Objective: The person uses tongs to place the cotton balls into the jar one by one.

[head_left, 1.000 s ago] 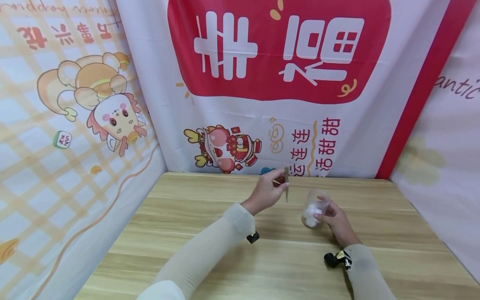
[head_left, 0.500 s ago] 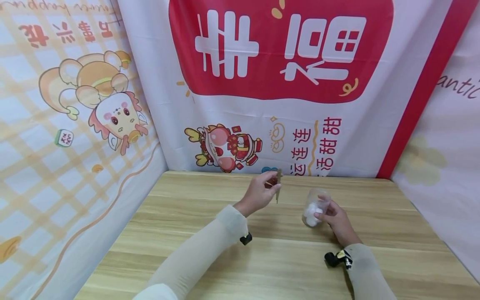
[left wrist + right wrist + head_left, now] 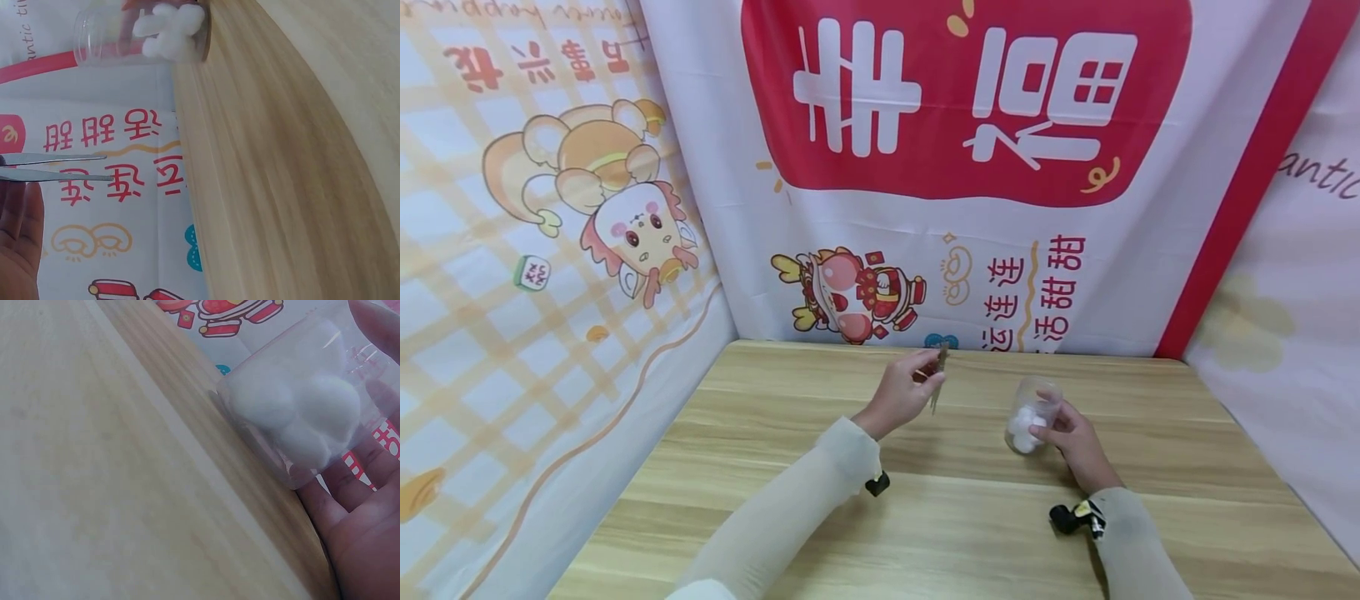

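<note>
Metal tweezers (image 3: 939, 379) point downward from my left hand (image 3: 895, 394), which pinches them between thumb and fingers. In the left wrist view the two tips of the tweezers (image 3: 81, 177) stand apart, with nothing between them. My right hand (image 3: 1077, 446) grips a clear plastic jar (image 3: 1027, 392), tilted a little on the table. Several white cotton balls (image 3: 1024, 428) lie in the lower part of it. The right wrist view shows the cotton balls (image 3: 265, 400) close up through the jar wall, with fingers wrapped round its side. The tweezers are to the left of the jar, apart from it.
Both hands are over a wood-grain table (image 3: 970, 525). A white cloth backdrop (image 3: 1120, 283) with red printing rises along its far edge, and a checked printed cloth (image 3: 497, 350) hangs on the left. Each sleeve carries a small black camera (image 3: 877, 483) at the wrist.
My left hand has moved left with the tweezers, away from the jar, and the tweezers have tilted slightly. The right hand and jar have stayed in place.
</note>
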### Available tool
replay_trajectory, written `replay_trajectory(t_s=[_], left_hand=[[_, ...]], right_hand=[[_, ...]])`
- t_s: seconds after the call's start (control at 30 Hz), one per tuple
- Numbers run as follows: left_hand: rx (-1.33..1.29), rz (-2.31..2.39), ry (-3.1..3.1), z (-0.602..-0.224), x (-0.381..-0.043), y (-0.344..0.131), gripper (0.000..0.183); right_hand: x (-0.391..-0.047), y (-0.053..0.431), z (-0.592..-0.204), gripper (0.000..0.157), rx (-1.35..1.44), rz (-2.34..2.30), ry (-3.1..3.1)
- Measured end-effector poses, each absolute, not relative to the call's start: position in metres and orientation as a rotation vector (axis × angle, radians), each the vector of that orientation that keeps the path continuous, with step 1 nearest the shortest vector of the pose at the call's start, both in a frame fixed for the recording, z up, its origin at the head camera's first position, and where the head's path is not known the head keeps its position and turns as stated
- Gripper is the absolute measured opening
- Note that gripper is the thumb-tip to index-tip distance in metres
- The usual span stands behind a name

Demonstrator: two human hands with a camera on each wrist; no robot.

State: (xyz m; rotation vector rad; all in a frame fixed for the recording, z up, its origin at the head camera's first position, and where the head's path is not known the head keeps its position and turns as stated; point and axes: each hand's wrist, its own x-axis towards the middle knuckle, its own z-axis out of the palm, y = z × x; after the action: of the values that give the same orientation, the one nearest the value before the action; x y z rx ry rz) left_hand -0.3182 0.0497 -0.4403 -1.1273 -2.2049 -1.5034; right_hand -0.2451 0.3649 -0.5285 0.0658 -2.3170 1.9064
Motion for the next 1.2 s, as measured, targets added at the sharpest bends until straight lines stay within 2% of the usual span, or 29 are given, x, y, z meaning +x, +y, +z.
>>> replay_trajectory(t_s=[0.57, 1.2], left_hand=[[-1.093, -1.466, -2.188, -0.448, -0.319, 0.025, 0.023], [-0.976, -1.453, -2.279, -0.453, -0.317, -0.001, 0.023]], right_hand=[[-0.246, 0.365, -0.532, 0.069, 0.061, 1.913, -2.334], [-0.244, 0.364, -0.530, 0.071, 0.032, 1.893, -2.368]])
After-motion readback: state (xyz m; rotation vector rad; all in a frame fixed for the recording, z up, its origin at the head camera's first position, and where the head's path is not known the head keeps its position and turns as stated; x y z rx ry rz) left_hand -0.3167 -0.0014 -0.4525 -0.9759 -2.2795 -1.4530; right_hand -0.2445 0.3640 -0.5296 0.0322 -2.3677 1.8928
